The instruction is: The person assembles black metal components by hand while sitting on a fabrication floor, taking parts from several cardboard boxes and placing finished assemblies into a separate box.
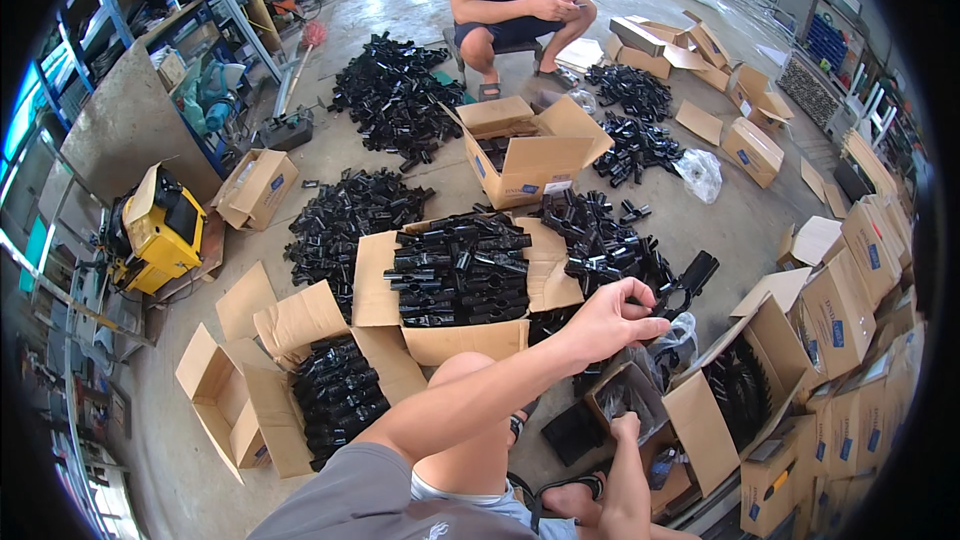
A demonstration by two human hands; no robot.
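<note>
Your left hand (608, 325) is nearer: its fingers pinch a black clamp (701, 270), which pokes out past their tips, long side slanting up and right. Your right hand (626, 428) is lower, at a clear bag (619, 401) in a small box (629, 376); I can't tell if its fingers are apart.

The parts (460, 285) are black, the cartons (545, 162) brown, the machine (165, 252) yellow and black
</note>
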